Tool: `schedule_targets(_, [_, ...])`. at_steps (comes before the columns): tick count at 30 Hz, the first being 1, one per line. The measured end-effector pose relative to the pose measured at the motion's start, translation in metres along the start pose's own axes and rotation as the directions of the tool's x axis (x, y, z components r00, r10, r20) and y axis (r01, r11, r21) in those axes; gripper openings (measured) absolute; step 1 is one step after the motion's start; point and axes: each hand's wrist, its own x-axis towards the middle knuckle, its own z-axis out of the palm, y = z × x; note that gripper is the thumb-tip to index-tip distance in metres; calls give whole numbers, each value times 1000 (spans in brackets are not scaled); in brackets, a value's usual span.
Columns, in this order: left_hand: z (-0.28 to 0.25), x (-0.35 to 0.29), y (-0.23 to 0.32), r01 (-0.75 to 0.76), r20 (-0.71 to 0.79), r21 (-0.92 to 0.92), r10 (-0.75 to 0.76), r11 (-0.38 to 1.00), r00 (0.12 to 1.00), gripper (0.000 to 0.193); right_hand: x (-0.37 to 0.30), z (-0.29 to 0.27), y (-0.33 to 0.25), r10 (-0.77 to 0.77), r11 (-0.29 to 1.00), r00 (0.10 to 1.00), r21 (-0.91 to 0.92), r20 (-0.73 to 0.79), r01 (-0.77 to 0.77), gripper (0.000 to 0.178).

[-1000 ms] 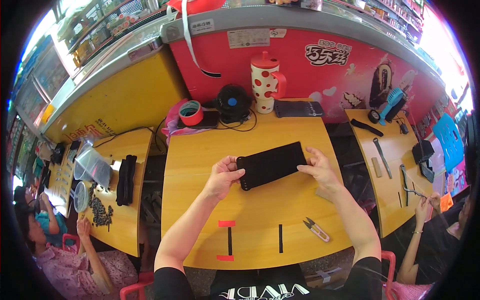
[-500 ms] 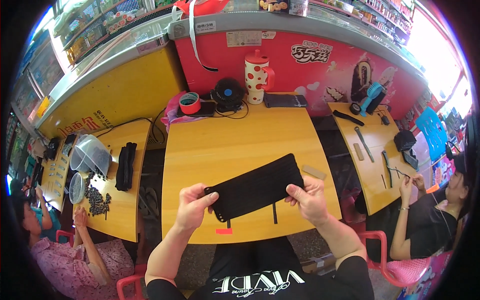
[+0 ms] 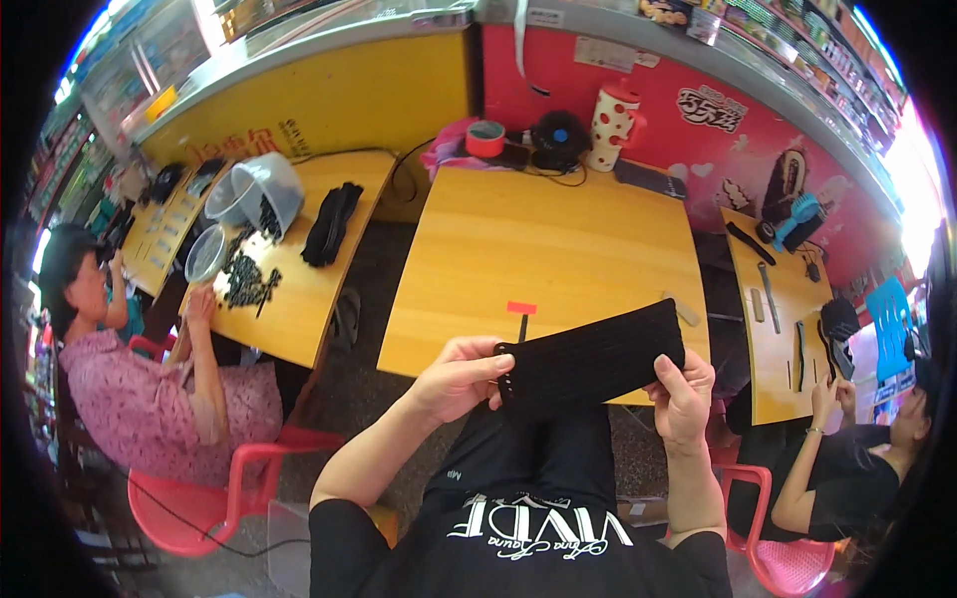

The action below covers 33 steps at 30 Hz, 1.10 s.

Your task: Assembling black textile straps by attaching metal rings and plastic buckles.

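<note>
Between my two hands is a black ribbed rectangular sheet point(image 3: 596, 357), its left edge lined with small holes. It is held tilted, the right end higher, over the near edge of the wooden table point(image 3: 548, 229) and my lap. My left hand point(image 3: 464, 374) pinches the left edge, thumb on top. At the other end, my right hand point(image 3: 684, 399) grips the right edge with its thumb on the front; its fingers are mostly hidden behind. A black strip with a red tag point(image 3: 521, 308) lies on the table by the sheet's left end, partly covered.
At the table's back are a tape roll point(image 3: 485, 140), a black fan point(image 3: 561, 140), a spotted tumbler point(image 3: 610, 130) and a dark pouch point(image 3: 650, 179). A tan block point(image 3: 688, 313) sits near the right edge. People work at the left table point(image 3: 289, 334) and right table point(image 3: 783, 389).
The view has swung left, so the table appears farther right and higher. Both hands have drawn the black sheet nearer my body, from above the table to its near edge.
</note>
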Motion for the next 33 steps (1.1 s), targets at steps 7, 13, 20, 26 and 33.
schedule_targets(7, [3,-24,-19,-109,-131,298,154,948,979,13,-33,5,3,5,997,999,-77,-52,-9,12])
schedule_targets(13, [6,-23,-10,-58,-171,507,166,860,971,10,-29,-9,5,138,990,990,-10,23,-138,17])
schedule_targets(20, [17,38,4,27,-61,412,-2,911,998,13,4,-32,-13,138,977,980,145,142,-158,32])
schedule_targets(26, [29,155,2,131,64,500,-187,856,980,14,90,-99,-10,137,988,991,-77,10,-136,23])
schedule_targets(33, [-8,356,10,147,-70,376,-130,915,989,16,239,-175,22,361,899,912,-189,-194,-396,24])
